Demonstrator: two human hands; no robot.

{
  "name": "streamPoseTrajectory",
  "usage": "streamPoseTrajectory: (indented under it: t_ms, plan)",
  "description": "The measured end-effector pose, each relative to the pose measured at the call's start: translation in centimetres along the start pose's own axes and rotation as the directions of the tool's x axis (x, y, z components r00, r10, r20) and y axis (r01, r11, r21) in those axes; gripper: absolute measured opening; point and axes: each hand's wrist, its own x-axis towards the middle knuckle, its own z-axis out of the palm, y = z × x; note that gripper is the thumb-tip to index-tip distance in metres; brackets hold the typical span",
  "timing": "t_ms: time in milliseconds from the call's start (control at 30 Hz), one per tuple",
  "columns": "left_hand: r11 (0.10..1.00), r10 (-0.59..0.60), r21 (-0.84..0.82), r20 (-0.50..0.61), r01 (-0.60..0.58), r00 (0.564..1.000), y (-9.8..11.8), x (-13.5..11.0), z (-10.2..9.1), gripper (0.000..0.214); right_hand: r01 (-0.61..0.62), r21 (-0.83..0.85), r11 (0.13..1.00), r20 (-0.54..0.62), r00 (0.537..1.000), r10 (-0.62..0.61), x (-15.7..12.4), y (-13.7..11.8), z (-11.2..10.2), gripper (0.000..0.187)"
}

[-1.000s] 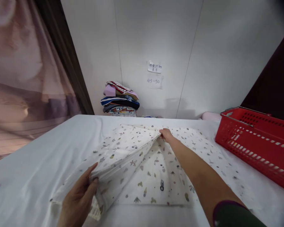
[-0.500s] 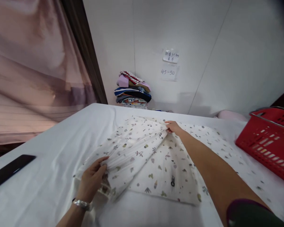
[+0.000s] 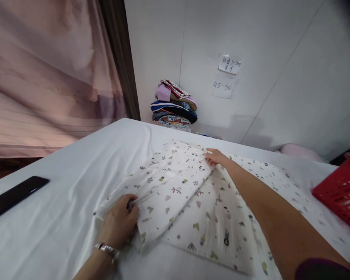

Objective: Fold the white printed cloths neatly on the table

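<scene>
A thin white cloth [image 3: 175,186] printed with small plants and leaves lies partly folded over itself on the white-covered table. My left hand [image 3: 119,217], with a silver bracelet at the wrist, grips its near left edge with curled fingers. At the far side, my right hand [image 3: 214,156] pinches the cloth along the fold, and my right arm reaches across the cloth. Between the hands the folded layer lies fairly flat, its edge running diagonally. A lower layer fans out toward me. My left fingertips are partly hidden.
A black phone-like slab [image 3: 17,198] lies at the left on the white sheet [image 3: 70,182]. A red plastic basket [image 3: 338,190] stands at the right. Behind the table is a stack of folded fabrics [image 3: 175,105] by the wall. A pink curtain [image 3: 46,77] hangs at the left.
The view has turned slightly left. The cloth between my hands has gone from pulled, creased folds to a flatter layer. Both hands still hold it.
</scene>
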Motion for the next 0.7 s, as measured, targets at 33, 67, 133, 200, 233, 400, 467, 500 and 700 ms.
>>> streamPoseTrajectory:
  t_ms: [33, 67, 133, 200, 233, 400, 467, 500, 700]
  plan:
    - [1.0, -0.003, -0.003, 0.011, 0.003, 1.0, 0.1, 0.0, -0.1, 0.024, 0.057, -0.056, 0.997, 0.013, 0.998, -0.057, -0.3, -0.2, 0.2, 0.044]
    - [1.0, -0.002, -0.009, 0.018, 0.002, 1.0, 0.3, 0.0, -0.1, 0.025, 0.124, -0.11, 0.986, 0.036, 0.992, -0.12, -0.7, -0.5, 0.5, 0.04]
    - [1.0, 0.005, -0.025, 0.024, -0.005, 1.0, 0.4, -0.1, -0.2, 0.025, 0.268, -0.202, 0.942, 0.121, 0.961, -0.248, -1.5, -1.0, 1.6, 0.028]
    - [0.999, 0.004, -0.038, 0.028, -0.002, 1.0, 0.5, -0.2, -0.2, 0.025, 0.4, -0.263, 0.878, 0.237, 0.909, -0.343, -2.4, -1.4, 3.1, 0.021]
    - [0.999, -0.001, -0.041, 0.029, 0.002, 1.0, 0.5, -0.2, -0.2, 0.025, 0.455, -0.285, 0.843, 0.294, 0.879, -0.375, -2.7, -1.6, 3.8, 0.02]
    - [0.999, -0.009, -0.038, 0.012, 0.01, 1.0, 0.6, -0.3, -0.1, 0.027, 0.622, -0.392, 0.678, 0.45, 0.772, -0.449, -3.5, -1.7, 5.9, 0.018]
    - [0.999, -0.005, -0.044, 0.008, 0.006, 1.0, 0.6, -0.2, -0.2, 0.026, 0.645, -0.446, 0.62, 0.457, 0.76, -0.462, -3.6, -1.6, 6.1, 0.016]
    - [0.999, -0.006, -0.05, 0.008, 0.006, 1.0, 0.6, -0.2, -0.2, 0.025, 0.649, -0.474, 0.595, 0.454, 0.759, -0.466, -3.7, -1.6, 6.2, 0.016]
    - [0.996, -0.014, -0.091, -0.025, 0.012, 1.0, 0.4, -0.2, -0.1, 0.026, 0.63, -0.594, 0.501, 0.391, 0.77, -0.505, -4.5, -1.7, 6.4, 0.019]
